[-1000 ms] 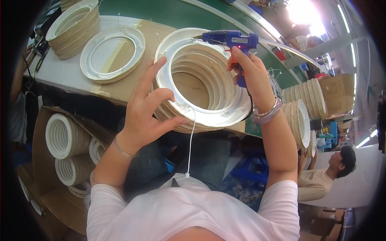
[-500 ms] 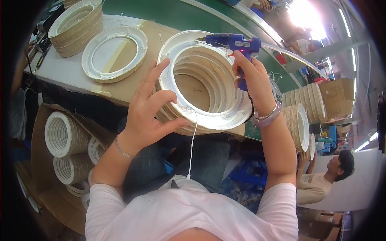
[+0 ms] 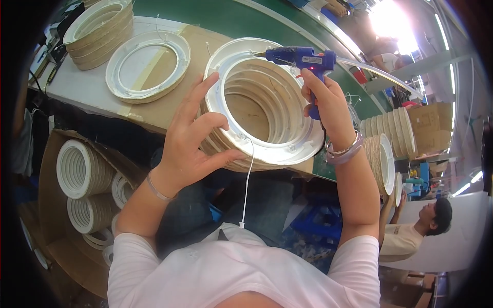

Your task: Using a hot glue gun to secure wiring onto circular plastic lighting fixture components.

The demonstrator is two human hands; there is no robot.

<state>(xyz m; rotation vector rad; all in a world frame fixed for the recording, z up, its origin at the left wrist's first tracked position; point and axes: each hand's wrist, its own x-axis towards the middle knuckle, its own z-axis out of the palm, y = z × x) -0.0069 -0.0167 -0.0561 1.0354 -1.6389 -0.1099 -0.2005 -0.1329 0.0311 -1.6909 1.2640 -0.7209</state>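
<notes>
At twelve o'clock of my view, my right hand was clenched on the blue glue gun, its nozzle at the white ring. My left hand, fingers spread, steadied the ring stack's rim at its nine o'clock side, tilted against the bench edge. The stack looked light, stiff, probably crushable; I judged the outer rim the safest hold.

The glue gun at one o'clock is blue; the ribbed ring is white-rimmed, beige inside; the conveyor belt is green.
</notes>
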